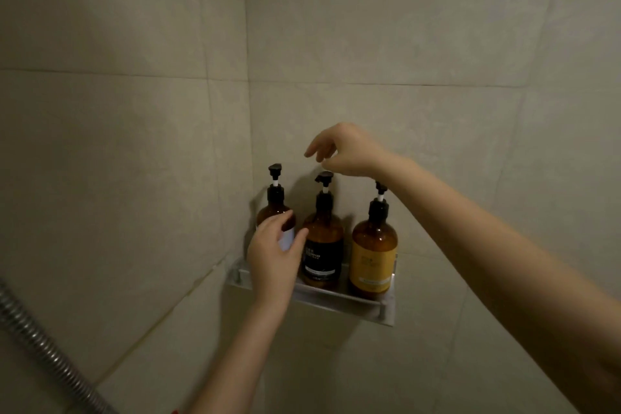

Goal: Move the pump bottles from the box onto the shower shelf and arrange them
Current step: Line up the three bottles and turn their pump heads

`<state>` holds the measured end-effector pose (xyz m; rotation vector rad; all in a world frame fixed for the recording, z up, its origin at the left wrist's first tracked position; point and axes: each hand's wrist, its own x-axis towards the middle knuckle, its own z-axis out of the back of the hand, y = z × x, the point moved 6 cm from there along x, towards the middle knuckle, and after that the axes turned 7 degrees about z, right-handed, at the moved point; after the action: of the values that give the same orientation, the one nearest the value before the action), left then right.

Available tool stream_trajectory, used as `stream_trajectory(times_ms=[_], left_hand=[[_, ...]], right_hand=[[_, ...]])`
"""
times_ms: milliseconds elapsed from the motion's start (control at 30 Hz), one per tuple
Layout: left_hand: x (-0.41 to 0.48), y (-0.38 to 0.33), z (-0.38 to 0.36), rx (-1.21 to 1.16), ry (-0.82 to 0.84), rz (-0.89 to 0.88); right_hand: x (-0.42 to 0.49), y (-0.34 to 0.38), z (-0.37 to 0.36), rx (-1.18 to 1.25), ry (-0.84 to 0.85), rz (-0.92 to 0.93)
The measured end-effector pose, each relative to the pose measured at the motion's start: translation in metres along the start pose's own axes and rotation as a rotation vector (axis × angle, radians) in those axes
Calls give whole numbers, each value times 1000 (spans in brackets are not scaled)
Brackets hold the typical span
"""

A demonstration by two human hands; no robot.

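Head view. On shelf (336,296), upright, long axes vertical, pumps uppermost: left bottle (270,212), middle bottle (323,239), right bottle (374,245). Middle spout points left. Probably glass: heavy, rigid, slick, breakable. Grasp the body, not the pump. Left hand (272,247) wraps left bottle. Right hand (347,151) slack, empty, over middle pump.

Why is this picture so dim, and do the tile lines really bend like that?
Head view: weak, yellowish light; the middle bottle has a soft label, and shadows fall on the wall behind it. Head view: the wide-angle lens slightly bows the tile joints.
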<state>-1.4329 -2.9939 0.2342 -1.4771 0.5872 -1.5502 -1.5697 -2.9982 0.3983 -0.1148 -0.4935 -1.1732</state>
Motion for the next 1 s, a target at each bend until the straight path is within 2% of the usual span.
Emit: stream_trajectory(times_ms=[67,133,333,533,800,1000], left_hand=[[0,6,11,-2,-103,28],[1,13,15,25,-136,73],[13,36,10,125,-68,196],[18,42,11,-3,-14,199],[21,53,11,-31,-16,211],[22,53,11,-15,8,174]], right_hand=[[8,10,-1,37,-64,10],[17,19,-9,85,-87,14],[43,30,-38,68,-49,-68],[53,29,-48,59,-60,-142],[61,33,-51,-44,-68,-169],[61,32,-50,-22,-44,-143]])
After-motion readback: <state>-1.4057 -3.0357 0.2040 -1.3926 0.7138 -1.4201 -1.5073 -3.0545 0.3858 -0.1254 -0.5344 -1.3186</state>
